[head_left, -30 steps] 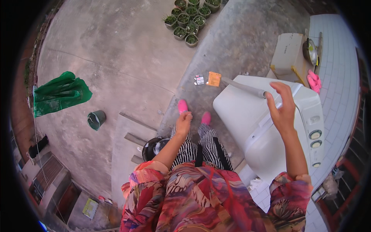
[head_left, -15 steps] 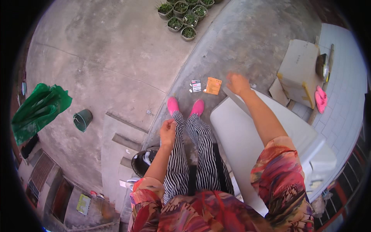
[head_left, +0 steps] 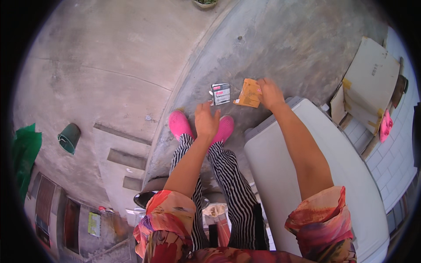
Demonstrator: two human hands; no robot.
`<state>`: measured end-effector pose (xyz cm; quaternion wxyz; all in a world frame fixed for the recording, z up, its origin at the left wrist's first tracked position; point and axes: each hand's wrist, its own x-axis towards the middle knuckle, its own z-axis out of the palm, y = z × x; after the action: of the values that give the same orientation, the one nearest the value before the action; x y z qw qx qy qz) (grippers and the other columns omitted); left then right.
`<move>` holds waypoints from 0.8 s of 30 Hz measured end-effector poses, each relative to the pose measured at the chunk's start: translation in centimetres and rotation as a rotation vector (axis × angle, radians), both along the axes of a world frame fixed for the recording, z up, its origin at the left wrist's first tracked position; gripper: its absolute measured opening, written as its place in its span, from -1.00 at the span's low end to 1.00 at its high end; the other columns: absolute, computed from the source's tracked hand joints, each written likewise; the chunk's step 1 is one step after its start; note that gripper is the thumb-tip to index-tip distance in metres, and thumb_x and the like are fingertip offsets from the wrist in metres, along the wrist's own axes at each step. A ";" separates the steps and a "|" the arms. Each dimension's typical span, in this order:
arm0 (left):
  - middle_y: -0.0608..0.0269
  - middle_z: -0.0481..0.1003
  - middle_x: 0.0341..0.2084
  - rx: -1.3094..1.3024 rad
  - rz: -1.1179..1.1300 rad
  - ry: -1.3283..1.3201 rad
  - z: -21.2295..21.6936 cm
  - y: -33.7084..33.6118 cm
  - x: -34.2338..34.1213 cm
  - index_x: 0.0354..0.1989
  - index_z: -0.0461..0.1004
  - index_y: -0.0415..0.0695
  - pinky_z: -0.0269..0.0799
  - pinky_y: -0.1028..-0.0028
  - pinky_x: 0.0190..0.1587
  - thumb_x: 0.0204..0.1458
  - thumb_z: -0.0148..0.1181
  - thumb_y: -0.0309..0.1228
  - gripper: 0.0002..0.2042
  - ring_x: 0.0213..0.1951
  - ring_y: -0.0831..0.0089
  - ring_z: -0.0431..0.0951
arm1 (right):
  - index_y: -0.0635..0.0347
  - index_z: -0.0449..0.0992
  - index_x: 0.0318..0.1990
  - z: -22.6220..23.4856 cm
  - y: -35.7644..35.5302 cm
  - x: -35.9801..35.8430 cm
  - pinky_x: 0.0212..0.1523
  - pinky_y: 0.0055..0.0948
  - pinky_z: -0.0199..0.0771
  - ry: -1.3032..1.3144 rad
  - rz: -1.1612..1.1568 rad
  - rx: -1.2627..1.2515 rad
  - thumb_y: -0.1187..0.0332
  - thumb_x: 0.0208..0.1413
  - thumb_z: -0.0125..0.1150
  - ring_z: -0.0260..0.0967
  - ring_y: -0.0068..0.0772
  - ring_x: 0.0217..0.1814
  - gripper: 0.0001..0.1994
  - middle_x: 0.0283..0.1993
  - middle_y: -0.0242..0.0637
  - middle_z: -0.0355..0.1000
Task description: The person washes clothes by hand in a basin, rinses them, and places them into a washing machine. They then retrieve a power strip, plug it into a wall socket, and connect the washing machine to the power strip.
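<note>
An orange flat packet [head_left: 250,93] lies on the concrete ground ahead of my feet. To its left is a black-and-white flat packet [head_left: 220,94] with small pink marks. My right hand [head_left: 270,93] hangs at the orange packet's right edge, overlapping it in view. Its fingers are bent and a little apart; I cannot tell whether they touch the packet. My left hand [head_left: 207,120] is above my pink shoes [head_left: 179,125], just short of the black-and-white packet. Thumb and fingers are apart there, with nothing held.
On my right stands a big pale box-shaped appliance [head_left: 315,166], close to my forearm. Beyond it are a taped cardboard box [head_left: 372,83] and a pink slipper [head_left: 386,126]. A green bucket [head_left: 69,139] and green plastic sheet [head_left: 27,151] are at left. A plant pot [head_left: 205,4] shows far ahead.
I have bent lower, so the packets look larger. My left hand has moved forward toward the black-and-white packet. My right hand has come to the orange packet's edge.
</note>
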<state>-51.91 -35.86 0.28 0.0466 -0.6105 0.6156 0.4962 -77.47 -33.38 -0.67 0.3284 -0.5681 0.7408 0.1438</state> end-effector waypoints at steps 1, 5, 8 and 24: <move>0.00 0.36 -0.17 -0.036 -0.004 -0.033 -1.3 0.1 -0.7 -0.01 0.34 -0.20 0.31 0.23 -0.02 -0.13 0.27 -0.40 -0.54 -0.05 0.04 0.34 | 0.09 0.37 -0.12 -1.4 0.1 -0.1 -0.01 -0.21 0.34 -0.001 0.038 -0.066 0.44 -0.19 0.30 0.27 -0.13 0.02 -0.61 -0.12 -0.23 0.32; 0.03 0.26 -0.06 -0.074 0.016 -0.071 -4.6 0.2 -2.7 0.09 0.21 -0.18 0.30 0.26 0.00 -0.18 0.29 -0.47 -0.41 0.01 0.05 0.27 | 0.05 0.32 -0.13 -4.6 -0.9 0.5 -0.09 -0.30 0.30 0.099 0.213 -0.085 0.44 -0.21 0.30 0.27 -0.23 -0.02 -0.59 -0.14 -0.30 0.30; 0.06 0.24 -0.06 -0.122 -0.075 -0.116 -6.4 1.0 -3.8 0.10 0.19 -0.17 0.33 0.28 -0.02 -0.20 0.29 -0.50 -0.38 -0.01 0.09 0.27 | 0.02 0.32 -0.22 -6.3 -0.4 1.6 -0.17 -0.39 0.29 0.135 0.275 -0.083 0.48 -0.16 0.21 0.29 -0.32 -0.04 -0.70 -0.19 -0.33 0.29; 0.14 0.32 -0.34 -0.029 -0.128 0.142 -6.9 5.9 -7.7 -0.31 0.30 -0.09 0.44 0.21 -0.24 -0.14 0.06 -0.63 -0.79 -0.21 0.12 0.42 | 0.16 0.39 -0.43 -2.7 -1.8 -12.1 -0.26 -0.19 0.40 -0.028 0.254 0.159 0.46 -0.15 0.22 0.38 -0.07 -0.24 -0.87 -0.29 -0.24 0.37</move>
<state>-59.62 -29.97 -6.59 0.0257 -0.5336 0.6622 0.5254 -89.57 -35.16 -3.41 0.3617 -0.6316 0.6445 0.2343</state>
